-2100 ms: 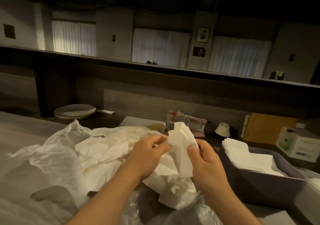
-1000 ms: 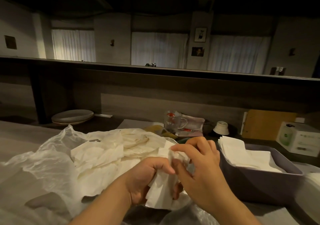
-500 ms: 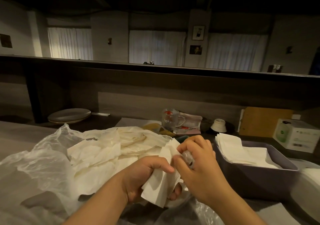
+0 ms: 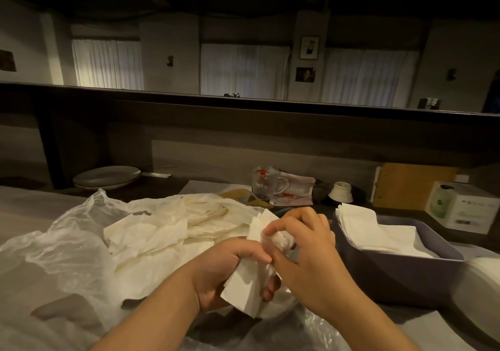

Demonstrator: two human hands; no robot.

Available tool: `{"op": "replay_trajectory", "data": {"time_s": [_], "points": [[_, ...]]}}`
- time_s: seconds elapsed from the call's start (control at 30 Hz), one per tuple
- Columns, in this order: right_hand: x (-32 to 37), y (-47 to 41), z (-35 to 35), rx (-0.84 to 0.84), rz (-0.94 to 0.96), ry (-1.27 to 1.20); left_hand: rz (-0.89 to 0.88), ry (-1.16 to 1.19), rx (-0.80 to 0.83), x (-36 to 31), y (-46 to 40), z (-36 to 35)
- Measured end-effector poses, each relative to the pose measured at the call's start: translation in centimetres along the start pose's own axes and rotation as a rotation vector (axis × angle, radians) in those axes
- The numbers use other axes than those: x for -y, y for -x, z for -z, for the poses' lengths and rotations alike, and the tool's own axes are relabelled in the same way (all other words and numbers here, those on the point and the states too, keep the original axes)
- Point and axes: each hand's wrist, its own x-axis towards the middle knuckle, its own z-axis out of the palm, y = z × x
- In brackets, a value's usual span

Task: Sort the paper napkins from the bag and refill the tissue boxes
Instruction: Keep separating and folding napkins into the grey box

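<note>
A clear plastic bag (image 4: 62, 245) lies open on the counter with several loose white napkins (image 4: 146, 231) in it. My left hand (image 4: 224, 272) grips a small stack of white napkins (image 4: 246, 288) over the bag. My right hand (image 4: 305, 258) pinches the top of that same stack with thumb and forefinger. To the right stands a dark purple tissue box (image 4: 400, 275) holding a neat pile of napkins (image 4: 378, 231).
Behind the bag are a glass mug (image 4: 266, 183), a small white cup (image 4: 342, 192) and stacked plates (image 4: 107, 177). A white carton (image 4: 462, 206) and a brown board (image 4: 414, 185) stand at the back right. A raised dark ledge (image 4: 243, 115) runs across the back.
Both hands lowered the napkin stack from held up in front of me down over the bag. My right hand shifted from the stack's side to pinching its top.
</note>
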Motion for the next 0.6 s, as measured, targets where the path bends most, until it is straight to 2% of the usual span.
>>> {"op": "replay_trajectory", "data": {"time_s": [0.2, 0.43, 0.6], "points": [[-0.14, -0.3, -0.16, -0.009, -0.056, 0.009, -0.003, -0.052, -0.034, -0.07, 0.0, -0.39], [-0.64, -0.16, -0.24, -0.133, -0.019, -0.026, -0.01, -0.034, -0.003, 0.07, -0.03, -0.25], [-0.8, -0.3, -0.12, -0.102, -0.025, -0.028, -0.02, -0.094, -0.041, -0.21, 0.12, -0.55]]}}
